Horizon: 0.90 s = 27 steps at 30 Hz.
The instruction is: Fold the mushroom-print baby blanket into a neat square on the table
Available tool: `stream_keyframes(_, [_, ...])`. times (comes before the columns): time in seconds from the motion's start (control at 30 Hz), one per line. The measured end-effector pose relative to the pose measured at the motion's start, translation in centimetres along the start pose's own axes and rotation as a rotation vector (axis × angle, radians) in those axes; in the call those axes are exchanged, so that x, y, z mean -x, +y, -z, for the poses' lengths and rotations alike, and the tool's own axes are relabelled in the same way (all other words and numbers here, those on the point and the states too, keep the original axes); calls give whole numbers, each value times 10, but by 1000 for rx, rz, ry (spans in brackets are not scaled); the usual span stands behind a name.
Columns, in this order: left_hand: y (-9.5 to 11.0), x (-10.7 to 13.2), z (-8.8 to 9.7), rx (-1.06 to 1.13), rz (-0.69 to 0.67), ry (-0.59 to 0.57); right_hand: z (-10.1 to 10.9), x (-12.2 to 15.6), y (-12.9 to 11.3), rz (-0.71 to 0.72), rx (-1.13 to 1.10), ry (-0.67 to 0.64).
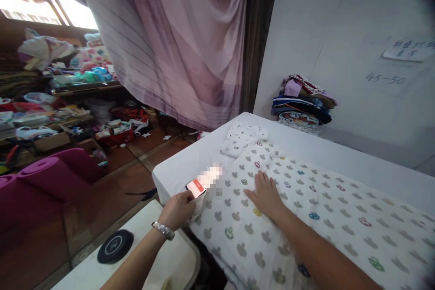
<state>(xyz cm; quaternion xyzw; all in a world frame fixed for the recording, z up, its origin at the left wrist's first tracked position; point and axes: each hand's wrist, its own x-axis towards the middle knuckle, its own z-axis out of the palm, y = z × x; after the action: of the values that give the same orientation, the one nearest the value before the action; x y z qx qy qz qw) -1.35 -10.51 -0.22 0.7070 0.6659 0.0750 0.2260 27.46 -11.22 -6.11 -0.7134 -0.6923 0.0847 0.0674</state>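
Observation:
A white muslin blanket with grey and coloured mushroom-like prints lies spread over a white-covered bed. My right hand rests flat on it, fingers spread. At the blanket's left corner, my left hand is closed, pinching the cloth edge; its fingertips are partly hidden. Just beyond those fingers lies a phone with a lit screen, part of it blurred out. A folded white cloth with small prints sits past the blanket's far end.
A stack of folded clothes stands against the wall. Left of the bed is a white surface bearing a round black object. Purple rolled mats and cluttered shelves fill the left. A pink curtain hangs behind.

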Motion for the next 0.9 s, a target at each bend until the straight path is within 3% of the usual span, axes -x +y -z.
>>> stream_keyframes(0.23, [-6, -1, -3, 19, 11, -12, 2, -4, -2, -18, 3, -3])
stream_keyframes(0.4, [-7, 0, -5, -7, -33, -16, 33, -39, -15, 70, -6, 129])
stream_keyframes(0.53, [-1, 6, -5, 25, -77, 17, 61, -80, -1, 99, 28, 201])
stream_keyframes(0.7, [6, 10, -11, 115, -168, 108, 82, -117, 16, -18, 65, 112])
stream_keyframes(0.9, [13, 3, -21, 58, -253, 179, 81, -145, 15, 11, 81, 43])
